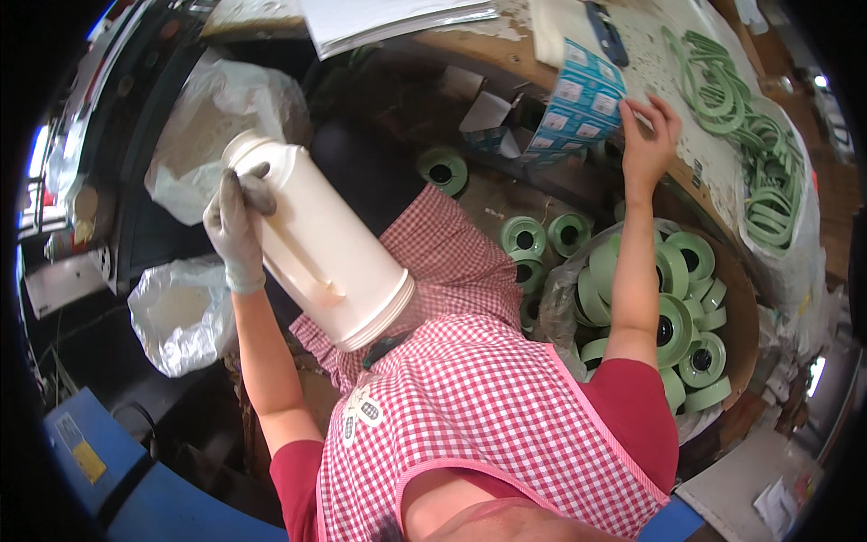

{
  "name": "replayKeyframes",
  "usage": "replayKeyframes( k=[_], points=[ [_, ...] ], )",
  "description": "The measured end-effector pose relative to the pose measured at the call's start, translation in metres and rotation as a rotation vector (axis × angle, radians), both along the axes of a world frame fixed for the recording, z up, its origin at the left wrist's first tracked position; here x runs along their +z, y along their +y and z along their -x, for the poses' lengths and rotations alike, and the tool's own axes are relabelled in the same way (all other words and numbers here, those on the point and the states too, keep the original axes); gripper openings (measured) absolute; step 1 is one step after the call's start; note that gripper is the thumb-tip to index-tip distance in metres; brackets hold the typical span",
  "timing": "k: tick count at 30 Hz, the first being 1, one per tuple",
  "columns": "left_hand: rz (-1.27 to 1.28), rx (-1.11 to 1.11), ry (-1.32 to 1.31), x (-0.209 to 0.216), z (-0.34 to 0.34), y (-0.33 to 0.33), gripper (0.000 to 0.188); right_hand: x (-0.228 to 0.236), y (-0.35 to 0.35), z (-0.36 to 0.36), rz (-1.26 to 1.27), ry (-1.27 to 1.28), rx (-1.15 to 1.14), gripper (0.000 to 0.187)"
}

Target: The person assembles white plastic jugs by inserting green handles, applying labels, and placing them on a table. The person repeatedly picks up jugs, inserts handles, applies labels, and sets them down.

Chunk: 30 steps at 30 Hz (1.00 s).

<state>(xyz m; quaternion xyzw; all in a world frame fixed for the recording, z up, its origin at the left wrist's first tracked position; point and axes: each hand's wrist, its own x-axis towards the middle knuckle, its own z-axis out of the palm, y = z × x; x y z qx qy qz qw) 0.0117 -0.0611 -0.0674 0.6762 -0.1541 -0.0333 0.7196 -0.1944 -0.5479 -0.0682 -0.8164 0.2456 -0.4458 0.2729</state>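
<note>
In my left hand [237,217], which wears a pale glove, is a cream plastic vacuum flask body [334,244]. My gloved fingers close round it near its narrower threaded end, beside the moulded handle. The flask lies tilted across my lap, its wide ribbed end toward my apron. Out to the far right, my bare right hand [648,135] pinches the edge of a blue and white sticker sheet [578,104]. The sheet hangs curved over the edge of the worktable [695,144].
At my right stands a bag-lined bin of green ring-shaped parts [673,330]; several more green parts [524,237] lie on the floor. Green loops [768,172] cover the table's right end. Plastic bags [185,312] stand at my left. White papers [388,18] lie at the back.
</note>
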Motion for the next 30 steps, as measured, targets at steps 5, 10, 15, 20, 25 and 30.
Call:
replayKeyframes(
  k=[5, 10, 15, 20, 25, 30],
  points=[
    [0.058, 0.017, -0.047, -0.004, 0.004, 0.013, 0.050, 0.002, 0.115, 0.038, 0.834, 0.131, 0.201, 0.019],
    [0.050, -0.038, -0.102, -0.005, 0.001, 0.014, 0.049, 0.029, 0.223, 0.021, -0.200, 0.238, 0.961, 0.029],
    [0.144, -0.068, -0.111, -0.013, 0.002, 0.022, 0.043, 0.007, 0.266, -0.026, -1.402, 0.628, 1.084, 0.037],
    [0.047, -0.050, -0.203, -0.008, 0.005, 0.024, 0.055, -0.009, 0.285, -0.028, -1.267, 0.569, 1.127, 0.039],
    [0.067, -0.084, -0.235, -0.010, 0.003, 0.027, 0.056, -0.016, 0.293, -0.023, -1.235, 0.507, 1.099, 0.039],
    [0.031, -0.047, -0.203, -0.007, 0.005, 0.024, 0.056, -0.019, 0.297, -0.023, -1.193, 0.510, 1.085, 0.041]
  ],
)
